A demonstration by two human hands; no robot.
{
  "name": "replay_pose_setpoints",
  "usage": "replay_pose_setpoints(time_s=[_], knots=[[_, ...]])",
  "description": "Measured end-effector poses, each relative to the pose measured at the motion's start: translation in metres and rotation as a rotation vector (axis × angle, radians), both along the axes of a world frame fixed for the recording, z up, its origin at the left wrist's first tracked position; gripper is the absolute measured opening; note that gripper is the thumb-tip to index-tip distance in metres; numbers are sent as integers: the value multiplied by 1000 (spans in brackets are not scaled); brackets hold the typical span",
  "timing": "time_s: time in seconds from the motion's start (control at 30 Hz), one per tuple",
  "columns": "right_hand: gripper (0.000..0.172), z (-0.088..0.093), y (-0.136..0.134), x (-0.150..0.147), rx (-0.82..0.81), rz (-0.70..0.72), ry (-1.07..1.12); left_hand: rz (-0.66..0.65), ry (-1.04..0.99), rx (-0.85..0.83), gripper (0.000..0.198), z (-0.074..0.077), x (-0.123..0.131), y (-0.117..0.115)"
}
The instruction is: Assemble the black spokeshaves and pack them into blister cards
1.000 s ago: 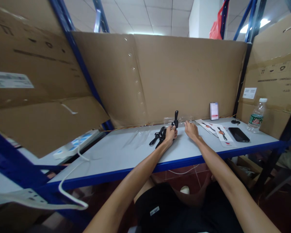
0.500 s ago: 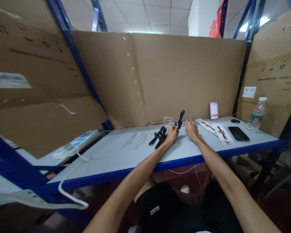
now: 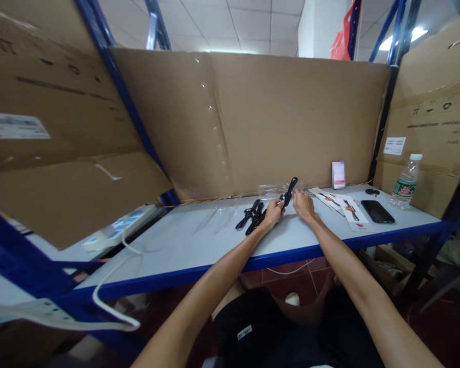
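Our left hand [image 3: 273, 213] is clamped on a black strap [image 3: 289, 191], which sticks up and to the right out of the fingers, tilted toward our right hand [image 3: 302, 204]. The right-hand fingertips sit just beside the strap's upper part; we can't tell if they're gripping it. A pile of black straps [image 3: 252, 216] lies on the shelf board [image 3: 199, 240], touching our left hand's left side.

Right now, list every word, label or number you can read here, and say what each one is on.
None can be read.
Label on left cardboard box: blurred.
Print and handling symbols on right cardboard box: too small.
White sticker there: too small.
Water bottle label: too small.
Printed cards: too small.
Shorts tag: illegible.
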State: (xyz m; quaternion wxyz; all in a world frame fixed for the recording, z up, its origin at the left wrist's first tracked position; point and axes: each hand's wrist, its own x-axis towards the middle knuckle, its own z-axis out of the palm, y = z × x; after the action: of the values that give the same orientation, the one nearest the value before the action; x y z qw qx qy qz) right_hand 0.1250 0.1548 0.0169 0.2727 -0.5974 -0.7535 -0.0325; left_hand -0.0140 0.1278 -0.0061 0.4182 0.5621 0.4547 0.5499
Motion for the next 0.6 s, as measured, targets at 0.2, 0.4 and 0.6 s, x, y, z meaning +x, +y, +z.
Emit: replay_pose_setpoints(time_s=[0.2,0.4,0.6], knots=[[35,0,1,0,4,1,-5,0,7,-4,16,0,0,0],[38,0,1,0,-12,4,-17,5,7,-11,15,0,0,1],[39,0,0,0,-18,4,-19,0,-2,-10,19,0,0,0]])
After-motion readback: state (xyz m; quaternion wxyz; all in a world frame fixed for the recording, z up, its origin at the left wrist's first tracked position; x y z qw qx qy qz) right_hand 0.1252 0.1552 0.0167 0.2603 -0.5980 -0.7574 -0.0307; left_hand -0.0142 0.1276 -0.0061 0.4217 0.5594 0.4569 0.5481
